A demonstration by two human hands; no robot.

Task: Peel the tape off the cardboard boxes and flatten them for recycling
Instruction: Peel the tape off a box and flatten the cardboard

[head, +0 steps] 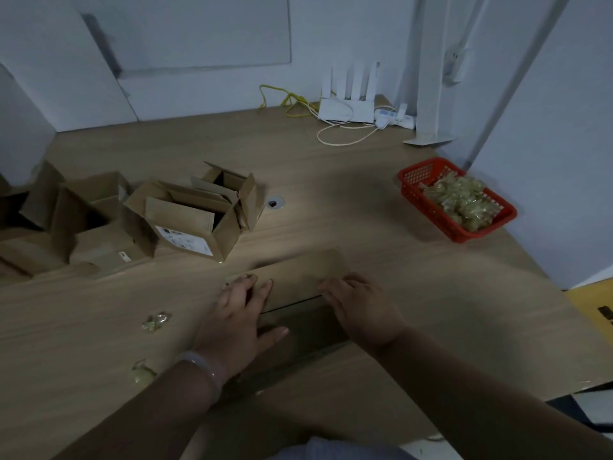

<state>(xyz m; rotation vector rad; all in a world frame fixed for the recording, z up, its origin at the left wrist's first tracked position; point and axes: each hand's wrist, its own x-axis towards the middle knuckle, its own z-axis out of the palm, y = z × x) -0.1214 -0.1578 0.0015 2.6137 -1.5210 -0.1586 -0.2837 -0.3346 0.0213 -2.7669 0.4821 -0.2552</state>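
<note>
A flattened brown cardboard box [298, 277] lies on the wooden table [331, 200] in front of me. My left hand [238, 313] presses on its left part with fingers spread and straight. My right hand [358, 303] lies flat on its right part, fingers extended. Several opened cardboard boxes [185, 220] with raised flaps stand at the left of the table. Two crumpled wads of peeled tape [156, 322] [141, 373] lie left of my left hand.
A red plastic basket [414, 187] filled with crumpled tape stands at the right. A white router [348, 107], yellow and white cables and a power strip sit at the back by the wall. A cable hole [275, 202] is in the table's middle.
</note>
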